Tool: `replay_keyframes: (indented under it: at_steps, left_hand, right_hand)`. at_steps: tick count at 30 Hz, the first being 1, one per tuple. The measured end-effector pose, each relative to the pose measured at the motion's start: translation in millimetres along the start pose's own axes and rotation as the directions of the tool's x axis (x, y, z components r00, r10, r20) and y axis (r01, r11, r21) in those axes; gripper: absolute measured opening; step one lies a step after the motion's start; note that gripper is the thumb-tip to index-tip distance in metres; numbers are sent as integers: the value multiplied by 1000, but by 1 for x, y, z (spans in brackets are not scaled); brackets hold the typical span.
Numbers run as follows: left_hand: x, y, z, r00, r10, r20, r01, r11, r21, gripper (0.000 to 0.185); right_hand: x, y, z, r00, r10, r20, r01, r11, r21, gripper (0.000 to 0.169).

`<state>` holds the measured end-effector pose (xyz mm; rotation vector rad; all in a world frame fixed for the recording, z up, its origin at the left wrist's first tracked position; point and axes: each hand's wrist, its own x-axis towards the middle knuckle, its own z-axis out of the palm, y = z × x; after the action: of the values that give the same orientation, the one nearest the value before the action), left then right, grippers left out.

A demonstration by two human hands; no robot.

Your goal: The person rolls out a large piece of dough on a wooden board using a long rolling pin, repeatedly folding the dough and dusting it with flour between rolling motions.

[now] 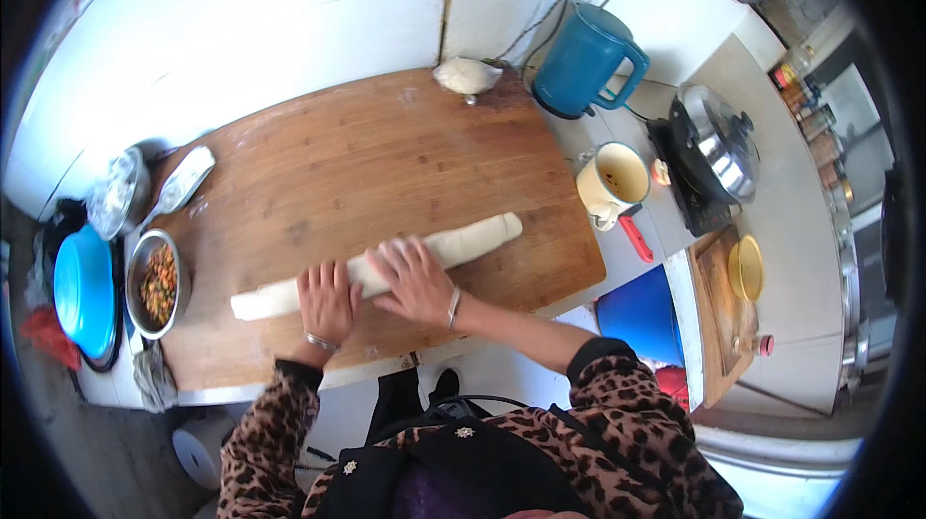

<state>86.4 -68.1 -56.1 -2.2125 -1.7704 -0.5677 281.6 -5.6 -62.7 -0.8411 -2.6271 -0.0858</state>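
Observation:
A long pale roll of dough lies slantwise across the wooden board. My left hand is laid over it left of the middle, fingers pointing away from me and thumb out to the side. Just to the right, my right hand also rests palm-down on the roll, its fingers apart and slightly blurred. Neither hand is closed around the dough. Both ends of the roll show; the stretches beneath my palms are hidden.
At left stand a steel bowl of chopped mixed filling, a floury scoop and a blue basin. A tied bag sits at the back. To the right are a blue kettle, an enamel mug, a red-handled knife and a lidded pan.

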Motion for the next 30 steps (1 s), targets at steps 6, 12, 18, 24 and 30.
replay_keyframes:
  at_steps: [6,12,18,24,30]
  left_hand:
    - [79,-69,38,999,-47,17,44,986,159,40]
    - [96,-95,52,996,-83,-22,83,996,34,37]
    - [155,-139,69,963,-199,184,208,978,-33,32]
    - [88,-95,50,987,-105,118,109,994,-28,33]
    - [-44,-7,-32,963,-141,231,173,977,-127,28]
  right_hand:
    - [91,55,16,997,70,-36,-68,996,62,74]
    - [113,86,35,974,195,-118,-185,979,89,58]
    - [171,120,45,958,274,-85,-254,948,194,45]
    - [101,77,40,949,226,-220,-186,964,188,45]
    - [-25,-31,-26,989,141,-52,-128,972,198,46]
